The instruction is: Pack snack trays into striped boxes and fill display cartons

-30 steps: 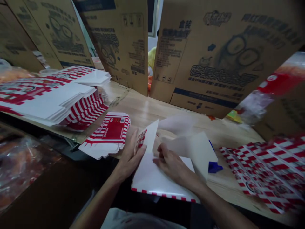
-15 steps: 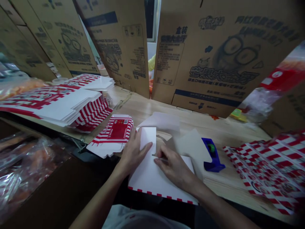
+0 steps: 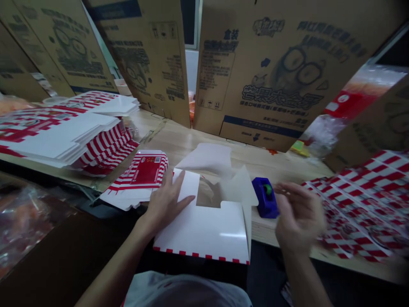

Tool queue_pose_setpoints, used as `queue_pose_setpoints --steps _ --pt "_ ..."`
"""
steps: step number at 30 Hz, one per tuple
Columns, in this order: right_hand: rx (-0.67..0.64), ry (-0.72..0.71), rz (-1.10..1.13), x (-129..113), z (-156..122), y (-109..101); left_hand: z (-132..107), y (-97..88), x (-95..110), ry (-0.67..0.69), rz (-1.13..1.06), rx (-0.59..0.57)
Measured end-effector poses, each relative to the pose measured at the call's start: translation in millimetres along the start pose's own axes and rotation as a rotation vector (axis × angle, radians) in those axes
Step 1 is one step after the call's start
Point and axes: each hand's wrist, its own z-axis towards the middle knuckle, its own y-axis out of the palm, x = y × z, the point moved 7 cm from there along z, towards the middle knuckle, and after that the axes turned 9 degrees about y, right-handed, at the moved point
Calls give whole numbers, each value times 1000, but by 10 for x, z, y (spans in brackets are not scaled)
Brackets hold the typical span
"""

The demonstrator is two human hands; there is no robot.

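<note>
A white paperboard box [image 3: 204,228] with a red-checked lower edge lies partly folded at the table's front edge, its notched opening showing. My left hand [image 3: 166,196] rests on the box's left side, fingers stretched and thumb apart. To the right, my right hand [image 3: 298,213] is off the box, blurred, with its fingers half bent and thumb apart. Its fingertips are beside a blue tape dispenser [image 3: 265,200] that carries a green roll; whether they touch it I cannot tell. A raised flap [image 3: 244,187] stands on the box's right side.
A red-and-white striped carton [image 3: 145,170] lies left of the box, with a stack of flat cartons [image 3: 76,132] beyond. More striped cartons [image 3: 364,209] are at the right. Large brown cardboard boxes [image 3: 271,76] line the back. Plastic-wrapped goods [image 3: 25,226] are at lower left.
My right hand has left the box's notch and moved right to the tape dispenser. My left hand stays on the box. The view has shifted somewhat to the right.
</note>
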Motion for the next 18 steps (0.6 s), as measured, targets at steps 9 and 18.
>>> queue_pose_setpoints --steps 9,18 --pt "-647 387 -242 609 -89 926 46 61 134 64 33 -6" --pt "-549 119 -767 554 -210 961 85 111 198 119 -1 12"
